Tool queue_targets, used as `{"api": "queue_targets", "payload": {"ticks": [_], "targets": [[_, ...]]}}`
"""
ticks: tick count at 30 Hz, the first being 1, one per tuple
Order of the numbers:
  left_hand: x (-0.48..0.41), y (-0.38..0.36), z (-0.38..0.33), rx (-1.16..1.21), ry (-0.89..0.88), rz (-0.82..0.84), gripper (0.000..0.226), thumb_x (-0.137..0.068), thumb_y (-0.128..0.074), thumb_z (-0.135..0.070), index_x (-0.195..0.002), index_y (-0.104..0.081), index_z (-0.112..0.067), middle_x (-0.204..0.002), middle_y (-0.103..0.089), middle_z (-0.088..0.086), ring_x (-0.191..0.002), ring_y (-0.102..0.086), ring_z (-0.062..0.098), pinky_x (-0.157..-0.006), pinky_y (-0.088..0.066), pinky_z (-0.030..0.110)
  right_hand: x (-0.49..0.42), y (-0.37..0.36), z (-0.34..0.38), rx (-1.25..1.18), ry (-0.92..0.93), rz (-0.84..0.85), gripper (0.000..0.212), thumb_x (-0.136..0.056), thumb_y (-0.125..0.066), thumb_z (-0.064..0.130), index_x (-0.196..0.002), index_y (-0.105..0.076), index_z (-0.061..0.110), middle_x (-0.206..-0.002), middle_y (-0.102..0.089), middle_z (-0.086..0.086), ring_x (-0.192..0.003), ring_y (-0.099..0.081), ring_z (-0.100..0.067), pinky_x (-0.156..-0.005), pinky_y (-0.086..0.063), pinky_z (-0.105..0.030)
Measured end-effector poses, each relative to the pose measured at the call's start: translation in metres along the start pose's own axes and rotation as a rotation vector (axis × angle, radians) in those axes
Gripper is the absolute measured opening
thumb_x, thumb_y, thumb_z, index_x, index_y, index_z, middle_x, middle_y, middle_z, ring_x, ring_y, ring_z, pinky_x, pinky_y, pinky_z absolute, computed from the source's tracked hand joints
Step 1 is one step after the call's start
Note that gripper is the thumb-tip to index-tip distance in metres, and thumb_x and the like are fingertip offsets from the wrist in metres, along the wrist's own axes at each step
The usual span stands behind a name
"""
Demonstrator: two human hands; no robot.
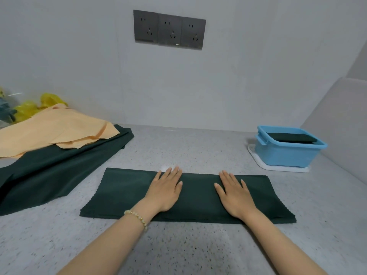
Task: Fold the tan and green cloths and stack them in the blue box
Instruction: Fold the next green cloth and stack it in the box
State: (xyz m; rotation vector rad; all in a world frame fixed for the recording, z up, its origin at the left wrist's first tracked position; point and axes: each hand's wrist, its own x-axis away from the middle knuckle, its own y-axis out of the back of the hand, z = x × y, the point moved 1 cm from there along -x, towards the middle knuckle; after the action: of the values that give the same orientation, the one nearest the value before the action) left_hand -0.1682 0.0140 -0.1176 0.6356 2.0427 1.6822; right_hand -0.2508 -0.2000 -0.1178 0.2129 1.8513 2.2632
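**A:** In the head view, what are your hands doing?

**B:** Your left hand [165, 190] and right hand [235, 195] both lie palm down on the green cloth [127, 195]. The fingers are straight and relaxed, and neither hand grips anything. I judge that you press there to flatten the fold and stop the layers sliding on the counter [188, 251].

**A:** And how does the cloth itself look?

**B:** It lies as a long band across the counter, right in front of you. It looks folded at least once, since layered edges show along the near side, and the left end has a fine zigzag cut. It is dark, matte and smooth, with no big wrinkles. Your hands sit near its middle with a gap between them. I read that as leaving the centre line free for a fold end over end.

**A:** What about the rest of the job?

**B:** The blue box [286, 155] stands at the far right on a white tray [262, 164], well apart from the band. A dark folded cloth [292, 137] already lies inside it. At your left, the tan cloth [53, 130] lies rumpled on top of a spread green cloth [49, 171]. Both are unfolded, so I'd say a good deal remains.
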Motion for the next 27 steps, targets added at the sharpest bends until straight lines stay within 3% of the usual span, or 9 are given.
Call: {"api": "queue_targets", "payload": {"ticks": [6,13,17,20,27], "targets": [[0.000,-0.001,-0.001,0.001,0.002,0.006,0.052,-0.104,-0.010,-0.037,-0.152,0.003,-0.022,-0.160,0.007,-0.008,-0.147,0.006,0.009,-0.118,0.007,0.031,0.009,0.014,-0.063,0.012,-0.152,-0.048,0.062,-0.100,-0.015,0.050,-0.152,-0.007,0.019,-0.160,-0.006,0.005,-0.146,-0.004,-0.010,-0.119,-0.002,-0.031],[0.001,0.002,-0.005,0.000,0.008,0.024,0.052,-0.104,-0.010,-0.034,-0.153,0.003,-0.020,-0.160,0.006,-0.006,-0.147,0.006,0.011,-0.119,0.005,0.033,0.013,0.032,-0.075,0.086,-0.274,0.005,0.059,-0.101,-0.015,0.047,-0.152,-0.007,0.020,-0.160,-0.004,0.003,-0.147,0.003,-0.018,-0.118,0.003,-0.041],[0.002,0.003,-0.005,0.007,0.010,0.032,0.052,-0.104,-0.011,-0.034,-0.153,0.002,-0.020,-0.160,0.006,-0.005,-0.147,0.005,0.012,-0.119,0.005,0.034,0.008,0.031,-0.008,0.004,-0.090,-0.116,0.056,-0.102,-0.020,0.041,-0.152,-0.007,0.019,-0.160,-0.003,0.002,-0.147,0.003,-0.017,-0.117,0.006,-0.040],[0.002,0.004,-0.006,0.006,0.007,0.030,0.052,-0.104,-0.011,-0.034,-0.153,0.001,-0.020,-0.160,0.006,-0.005,-0.147,0.005,0.012,-0.120,0.004,0.034,0.003,0.017,0.049,-0.059,0.067,-0.059,0.054,-0.103,-0.017,0.037,-0.152,-0.001,0.021,-0.160,0.003,0.004,-0.147,0.007,-0.015,-0.116,0.009,-0.039],[0.000,0.005,-0.005,0.010,0.004,0.011,0.053,-0.104,-0.013,-0.036,-0.153,0.000,-0.019,-0.161,0.004,-0.004,-0.147,0.005,0.012,-0.119,0.005,0.034,-0.003,-0.010,0.069,0.003,0.055,0.040,0.055,-0.101,-0.013,0.048,-0.152,-0.003,0.028,-0.160,0.002,0.007,-0.147,0.005,-0.014,-0.116,0.006,-0.047]]}}
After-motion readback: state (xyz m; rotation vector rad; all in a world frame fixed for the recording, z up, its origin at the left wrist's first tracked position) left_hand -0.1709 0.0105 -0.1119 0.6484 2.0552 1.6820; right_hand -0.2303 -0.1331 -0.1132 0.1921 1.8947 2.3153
